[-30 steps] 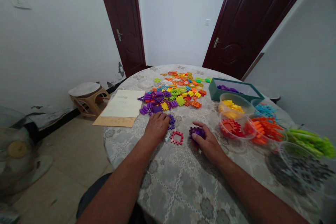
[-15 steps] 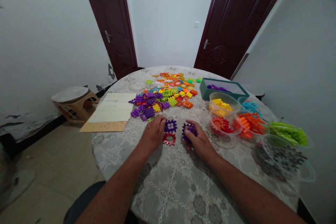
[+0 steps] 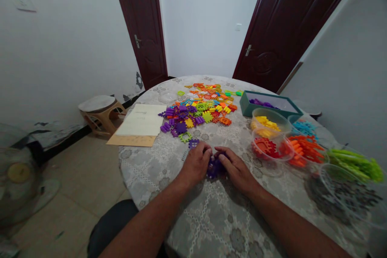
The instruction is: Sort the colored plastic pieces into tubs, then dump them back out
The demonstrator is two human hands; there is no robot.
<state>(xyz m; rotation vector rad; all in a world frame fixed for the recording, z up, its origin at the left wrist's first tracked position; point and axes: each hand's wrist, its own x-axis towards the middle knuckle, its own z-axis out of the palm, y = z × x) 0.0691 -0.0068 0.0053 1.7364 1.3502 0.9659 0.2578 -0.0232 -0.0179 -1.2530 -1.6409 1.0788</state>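
My right hand (image 3: 237, 168) grips dark purple notched building pieces (image 3: 213, 168) low over the tablecloth. Close against it from the other side, my left hand (image 3: 197, 163) has its fingers curled at the left edge of the same pieces. Fingers cover much of them, so how they join cannot be made out. Just beyond my left hand lies a purple window-shaped piece (image 3: 193, 143), partly covered by the knuckles. A light green square frame piece (image 3: 185, 137) rests a little farther off.
A heap of mixed building pieces (image 3: 207, 117) spreads across the table's middle. Clear tubs of sorted pieces, such as a yellow tub (image 3: 281, 116), stand to the right. Behind them is a green box (image 3: 246, 109) with purple pieces. Left lies an open booklet (image 3: 139, 123).
My left hand has come right to meet the purple pieces in my right hand. The red frame piece seen beside my left hand no longer shows. The view has swung slightly left.
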